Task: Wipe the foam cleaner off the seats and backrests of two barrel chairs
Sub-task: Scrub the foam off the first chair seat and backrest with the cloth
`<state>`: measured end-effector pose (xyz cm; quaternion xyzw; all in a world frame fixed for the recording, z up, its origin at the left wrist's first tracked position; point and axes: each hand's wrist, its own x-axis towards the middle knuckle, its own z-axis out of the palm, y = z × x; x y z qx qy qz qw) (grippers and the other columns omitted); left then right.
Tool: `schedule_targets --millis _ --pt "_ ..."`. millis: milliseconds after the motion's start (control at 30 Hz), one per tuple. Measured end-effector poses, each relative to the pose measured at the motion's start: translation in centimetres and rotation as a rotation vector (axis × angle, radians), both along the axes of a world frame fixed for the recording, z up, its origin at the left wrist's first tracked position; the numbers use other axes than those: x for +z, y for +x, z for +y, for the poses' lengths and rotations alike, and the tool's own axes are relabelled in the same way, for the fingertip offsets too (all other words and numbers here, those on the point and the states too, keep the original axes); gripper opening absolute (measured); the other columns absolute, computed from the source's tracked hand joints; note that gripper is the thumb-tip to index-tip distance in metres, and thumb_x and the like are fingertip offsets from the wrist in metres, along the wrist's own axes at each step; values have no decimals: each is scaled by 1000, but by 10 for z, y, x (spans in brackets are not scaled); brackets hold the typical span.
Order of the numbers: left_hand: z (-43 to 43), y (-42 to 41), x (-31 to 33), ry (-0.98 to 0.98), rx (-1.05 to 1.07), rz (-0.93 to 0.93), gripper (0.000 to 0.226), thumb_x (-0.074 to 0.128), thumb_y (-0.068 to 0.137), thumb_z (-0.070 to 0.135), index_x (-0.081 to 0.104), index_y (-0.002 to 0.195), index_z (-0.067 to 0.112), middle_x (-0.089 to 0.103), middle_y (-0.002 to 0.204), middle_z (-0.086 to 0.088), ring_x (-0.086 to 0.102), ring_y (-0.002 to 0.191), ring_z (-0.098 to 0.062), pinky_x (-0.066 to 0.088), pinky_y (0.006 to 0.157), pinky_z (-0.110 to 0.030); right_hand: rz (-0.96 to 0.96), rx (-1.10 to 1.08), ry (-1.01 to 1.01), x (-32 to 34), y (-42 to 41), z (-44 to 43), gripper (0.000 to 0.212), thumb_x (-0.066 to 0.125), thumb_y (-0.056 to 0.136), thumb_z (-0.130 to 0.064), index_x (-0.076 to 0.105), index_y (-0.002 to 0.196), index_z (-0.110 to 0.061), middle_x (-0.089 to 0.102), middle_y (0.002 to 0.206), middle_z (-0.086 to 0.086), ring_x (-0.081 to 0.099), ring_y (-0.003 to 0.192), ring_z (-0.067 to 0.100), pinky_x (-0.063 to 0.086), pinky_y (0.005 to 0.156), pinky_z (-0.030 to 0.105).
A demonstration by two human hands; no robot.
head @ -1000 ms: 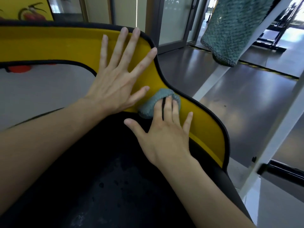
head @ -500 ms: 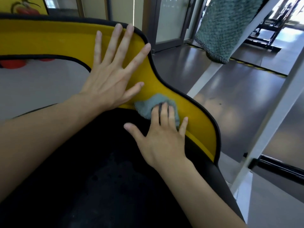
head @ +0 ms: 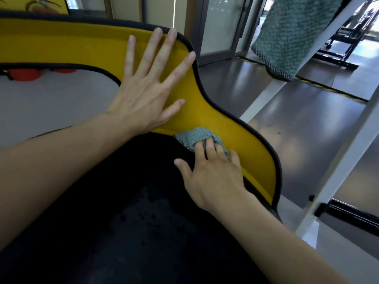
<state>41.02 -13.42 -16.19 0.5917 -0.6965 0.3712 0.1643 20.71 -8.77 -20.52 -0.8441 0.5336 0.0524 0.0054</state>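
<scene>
Two hands in the shot, both pretty much flat. The left hand (head: 143, 95) is spread wide, fingers apart, palm pressed on the yellow backrest (head: 61, 44) in the upper middle of the frame, with the fingertips just reaching its black rim. The right hand (head: 213, 175), lower and right of centre, has its fingers laid side by side on a grey-green cloth (head: 194, 136), thumb stuck out over the black seat (head: 123, 222). It's pressing the cloth, not pinching it.

The bit of cloth under the fingers is hidden, and the fingertips sink into the folds, so they might be slightly hooked. The seat is so dark I can only make out faint blotchy patches near the centre. Both forearms run off the frame edges. In the upper right a bigger teal towel (head: 291, 33) hangs over a white frame (head: 264, 99), its top cropped.

The cloth sits bunched right where seat meets backrest, poking out ahead of the right fingertips.
</scene>
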Motion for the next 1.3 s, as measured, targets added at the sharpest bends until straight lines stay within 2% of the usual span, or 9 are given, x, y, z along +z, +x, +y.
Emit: schedule_targets --millis 133,300,400,533,733,900,1067,1233,1300 --pt "1 0 0 0 18 -17 84 43 100 58 -3 164 27 -5 169 -22 -4 155 -43 1 119 -70 223 161 -160 15 -14 -12 67 3 105 -47 -8 159 -9 -16 167 10 -15 154 25 -3 123 52" --pt "1 0 0 5 8 -1 84 42 99 59 -3 164 28 -6 169 -22 -5 155 -43 1 119 -70 336 178 -130 12 -26 -5 67 8 104 -38 -13 155 0 -13 166 18 -11 154 32 -1 123 54" --pt "1 0 2 13 6 -7 85 45 100 58 -2 164 28 -7 169 -21 -6 155 -42 0 120 -70 256 144 -86 14 -25 -5 75 3 103 -54 -9 158 -4 -8 168 15 -6 155 28 0 124 52" --pt "1 -1 1 7 12 -1 84 40 97 59 -2 164 28 -8 169 -20 -7 156 -41 0 120 -70 134 64 -90 9 -15 1 103 -8 84 -82 -16 157 -10 -17 166 13 -16 154 26 -6 123 52" --pt "2 -2 2 19 1 30 86 38 95 62 -1 164 28 -9 169 -18 -8 156 -39 -3 120 -68 -74 -88 121 -6 -1 11 105 -1 83 -85 -11 159 -14 -13 167 13 -13 154 27 -9 122 55" --pt "4 -4 1 10 3 26 85 37 95 61 0 164 27 -9 169 -18 -8 156 -39 0 119 -70 -241 -145 -17 8 4 12 107 1 83 -87 -19 157 -12 -22 165 8 -24 151 22 -13 121 55" --pt "4 -2 3 30 -2 43 87 36 94 64 -1 164 29 -10 169 -18 -9 156 -38 -3 120 -69 -178 -210 179 -3 -1 19 110 0 82 -88 -12 158 -10 -11 168 10 -15 154 25 -15 119 59" --pt "5 -6 3 38 -4 39 86 33 94 64 -2 163 30 -9 169 -20 -8 156 -40 -1 119 -70 -359 -174 -19 8 4 13 106 6 85 -86 -16 158 -12 -19 167 5 -24 151 19 -15 120 57" --pt "6 -7 3 47 -5 32 85 33 94 64 -3 163 30 -9 169 -20 -8 156 -40 0 119 -71 -266 -166 20 -2 0 16 106 4 86 -86 -15 158 -11 -20 166 6 -23 152 20 -15 119 58"
